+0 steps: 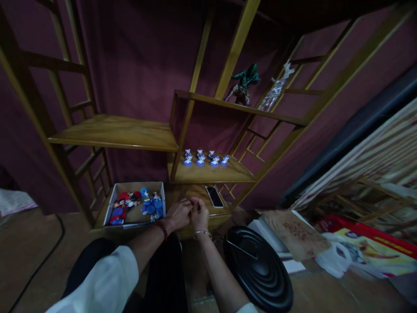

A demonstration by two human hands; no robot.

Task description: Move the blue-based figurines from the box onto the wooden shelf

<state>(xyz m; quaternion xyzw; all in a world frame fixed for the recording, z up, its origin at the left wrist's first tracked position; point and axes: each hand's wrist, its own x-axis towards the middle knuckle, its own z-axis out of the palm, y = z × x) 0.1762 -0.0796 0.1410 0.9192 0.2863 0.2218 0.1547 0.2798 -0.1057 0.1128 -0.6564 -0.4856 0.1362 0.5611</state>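
Note:
My left hand (pixel 179 214) and my right hand (pixel 199 214) meet just above the lowest shelf (pixel 187 192), fingers curled in and fingertips together. Whatever they hold, if anything, is hidden or too small to make out. To the left of my hands sits an open cardboard box (pixel 106 213) with many small red and blue figurines (pixel 153 205) in a jumble. A dark-screened phone (pixel 214 197) lies on the shelf to the right. On the shelf above, several small white and purple figurines (pixel 200 160) stand in two rows.
A green-clad figure (pixel 247 82) and a clear, shiny figure (pixel 275 89) stand on the upper right shelf. A black oval ribbed object (pixel 260 269) is on the floor at right, beside cardboard (pixel 293 232) and a plastic bag (pixel 335 256). A black cable (pixel 48 256) runs along the left floor.

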